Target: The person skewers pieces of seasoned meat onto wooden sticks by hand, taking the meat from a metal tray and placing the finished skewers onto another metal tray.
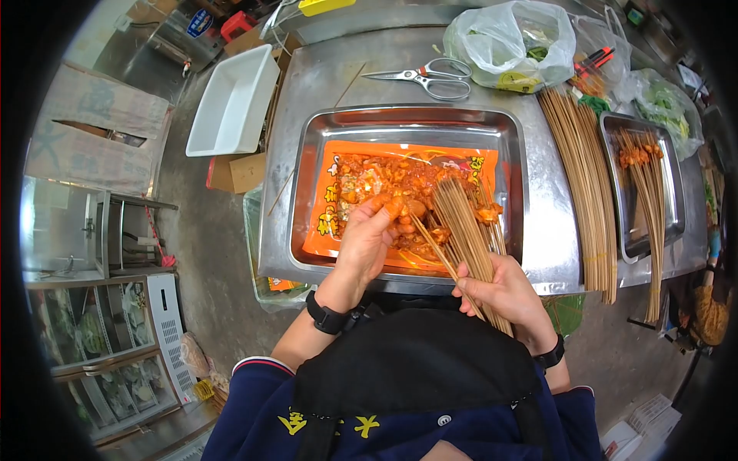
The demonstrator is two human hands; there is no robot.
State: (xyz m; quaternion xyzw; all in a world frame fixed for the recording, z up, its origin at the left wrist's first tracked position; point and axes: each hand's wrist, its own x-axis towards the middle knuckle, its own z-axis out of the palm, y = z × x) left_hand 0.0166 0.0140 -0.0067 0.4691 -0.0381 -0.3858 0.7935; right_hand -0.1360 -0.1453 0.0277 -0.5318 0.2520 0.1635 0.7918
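Observation:
My right hand (503, 292) is closed around a bundle of thin bamboo skewers (463, 230), their upper ends pointing over the tray. One skewer slants away from the bundle toward my left hand (369, 234), whose fingers pinch a piece of red-sauced meat (403, 211) at that skewer's tip. Beneath both hands lies an opened orange packet (317, 244) spread with marinated meat (377, 173). The packet rests in a steel tray (301, 154). Another sauced piece (489, 213) sits near the skewer tips on the right.
Scissors (423, 75) lie behind the tray, beside a plastic bag of greens (507, 46). Loose skewers (580, 192) are stacked to the right. A smaller tray (676, 223) there holds threaded meat skewers (646, 177). A white bin (231, 104) stands at the left.

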